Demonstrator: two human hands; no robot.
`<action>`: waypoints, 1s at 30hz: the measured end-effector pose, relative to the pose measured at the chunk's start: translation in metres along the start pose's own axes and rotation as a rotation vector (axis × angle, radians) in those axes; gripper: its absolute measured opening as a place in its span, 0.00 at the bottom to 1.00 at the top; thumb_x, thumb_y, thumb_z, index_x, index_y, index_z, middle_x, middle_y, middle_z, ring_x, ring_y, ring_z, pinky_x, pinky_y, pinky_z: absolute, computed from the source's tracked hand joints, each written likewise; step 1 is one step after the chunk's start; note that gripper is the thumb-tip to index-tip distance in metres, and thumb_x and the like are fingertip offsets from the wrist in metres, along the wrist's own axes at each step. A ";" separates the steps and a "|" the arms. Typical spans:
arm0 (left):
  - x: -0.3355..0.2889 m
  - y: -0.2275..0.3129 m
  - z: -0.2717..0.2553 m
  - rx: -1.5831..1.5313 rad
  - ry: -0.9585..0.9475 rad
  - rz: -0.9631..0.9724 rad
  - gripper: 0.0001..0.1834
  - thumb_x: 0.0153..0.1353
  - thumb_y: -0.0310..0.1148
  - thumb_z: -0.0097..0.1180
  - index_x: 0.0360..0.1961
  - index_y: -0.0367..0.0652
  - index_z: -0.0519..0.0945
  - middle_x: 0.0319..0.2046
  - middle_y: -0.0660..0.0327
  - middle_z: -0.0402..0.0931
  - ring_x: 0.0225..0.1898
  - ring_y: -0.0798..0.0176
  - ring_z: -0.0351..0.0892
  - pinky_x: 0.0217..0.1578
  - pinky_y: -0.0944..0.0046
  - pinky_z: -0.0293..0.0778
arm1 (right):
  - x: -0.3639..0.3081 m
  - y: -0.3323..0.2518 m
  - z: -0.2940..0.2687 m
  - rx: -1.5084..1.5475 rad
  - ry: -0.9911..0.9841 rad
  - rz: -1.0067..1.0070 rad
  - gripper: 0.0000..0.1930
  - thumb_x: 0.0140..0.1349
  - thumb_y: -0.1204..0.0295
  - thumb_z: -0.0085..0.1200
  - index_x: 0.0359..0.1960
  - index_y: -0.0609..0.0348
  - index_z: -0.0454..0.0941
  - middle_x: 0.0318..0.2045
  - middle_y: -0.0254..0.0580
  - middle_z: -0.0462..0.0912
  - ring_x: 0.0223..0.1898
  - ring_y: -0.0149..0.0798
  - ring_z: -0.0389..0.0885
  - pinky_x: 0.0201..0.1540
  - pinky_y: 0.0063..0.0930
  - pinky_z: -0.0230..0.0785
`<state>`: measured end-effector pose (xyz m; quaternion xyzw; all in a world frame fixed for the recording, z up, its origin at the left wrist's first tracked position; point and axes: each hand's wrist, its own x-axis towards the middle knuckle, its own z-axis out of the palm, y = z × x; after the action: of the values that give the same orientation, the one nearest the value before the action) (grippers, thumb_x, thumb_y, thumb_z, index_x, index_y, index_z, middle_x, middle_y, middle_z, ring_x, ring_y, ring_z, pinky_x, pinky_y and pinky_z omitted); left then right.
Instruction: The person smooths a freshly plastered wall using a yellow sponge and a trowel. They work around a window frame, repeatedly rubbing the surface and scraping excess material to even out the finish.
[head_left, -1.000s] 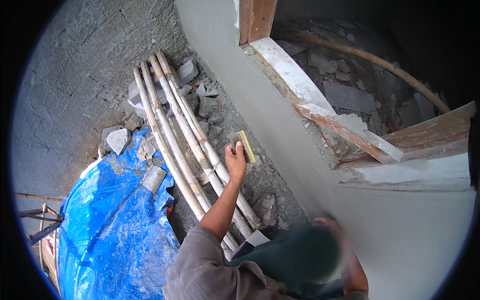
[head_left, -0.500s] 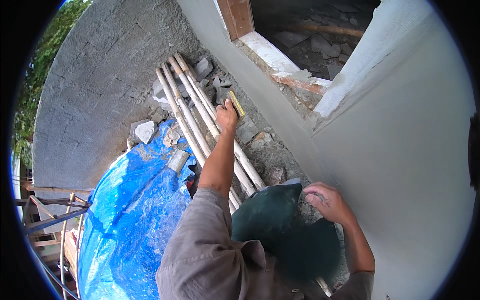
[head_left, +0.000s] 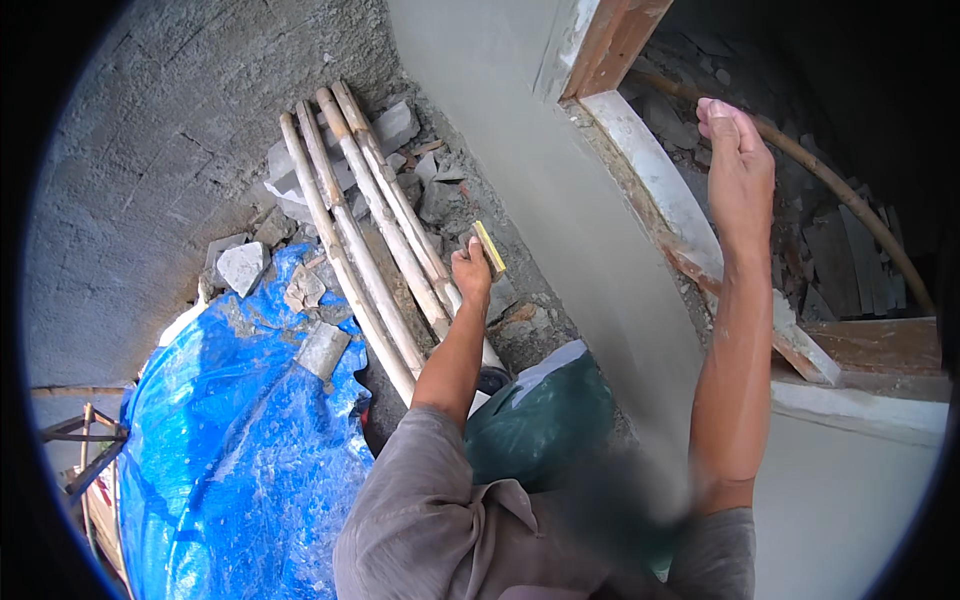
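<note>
My left hand grips a small hand float with a yellow edge, seen nearly edge-on. It hangs over the rubble strip between the bamboo poles and the smooth grey plastered wall. My right hand is raised in front of the window opening, its fingers curled and pressed together. Anything inside those fingers is too hidden to make out. Below that hand runs the window's whitish sill, rough and chipped along its edge.
A blue tarpaulin, spattered with grey, spreads at the lower left. Broken concrete pieces lie by the rough block wall. Close to my body is a dark green object. Through the opening, a curved pole lies over debris.
My right hand has risen from beside the green object to the window opening. My left hand keeps the float, now slightly lower in view. The view has shifted toward the window.
</note>
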<state>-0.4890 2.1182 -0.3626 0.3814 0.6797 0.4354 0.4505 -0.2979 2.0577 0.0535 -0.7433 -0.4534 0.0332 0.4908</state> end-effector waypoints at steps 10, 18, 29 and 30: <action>0.142 0.050 0.075 -0.185 0.079 -0.152 0.27 0.65 0.51 0.53 0.36 0.31 0.75 0.33 0.45 0.80 0.37 0.49 0.80 0.43 0.53 0.72 | 0.078 0.094 0.094 -0.611 -0.530 0.159 0.39 0.70 0.41 0.30 0.61 0.69 0.68 0.61 0.61 0.71 0.65 0.56 0.65 0.68 0.40 0.52; 0.241 0.316 0.113 -0.410 0.048 0.600 0.25 0.67 0.48 0.53 0.39 0.29 0.73 0.33 0.51 0.77 0.35 0.62 0.76 0.39 0.60 0.72 | 0.068 0.110 0.079 -0.598 -0.487 0.313 0.29 0.73 0.55 0.35 0.59 0.72 0.68 0.58 0.62 0.72 0.61 0.53 0.68 0.65 0.39 0.56; 0.194 0.243 0.125 -0.325 0.127 0.502 0.19 0.68 0.43 0.51 0.37 0.32 0.71 0.28 0.51 0.79 0.28 0.57 0.79 0.32 0.57 0.75 | 0.068 0.125 0.059 -0.711 -0.594 0.315 0.24 0.74 0.62 0.36 0.58 0.74 0.68 0.57 0.57 0.73 0.61 0.49 0.67 0.65 0.39 0.55; 0.204 0.222 0.126 -0.334 0.095 0.344 0.19 0.68 0.43 0.52 0.37 0.33 0.71 0.28 0.52 0.78 0.28 0.57 0.80 0.33 0.57 0.75 | 0.066 0.119 0.057 -0.761 -0.619 0.322 0.24 0.73 0.62 0.37 0.58 0.74 0.68 0.57 0.57 0.73 0.62 0.49 0.67 0.65 0.39 0.55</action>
<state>-0.4038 2.4085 -0.2386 0.3909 0.5438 0.6296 0.3939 -0.2109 2.1319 -0.0403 -0.8851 -0.4370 0.1594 0.0169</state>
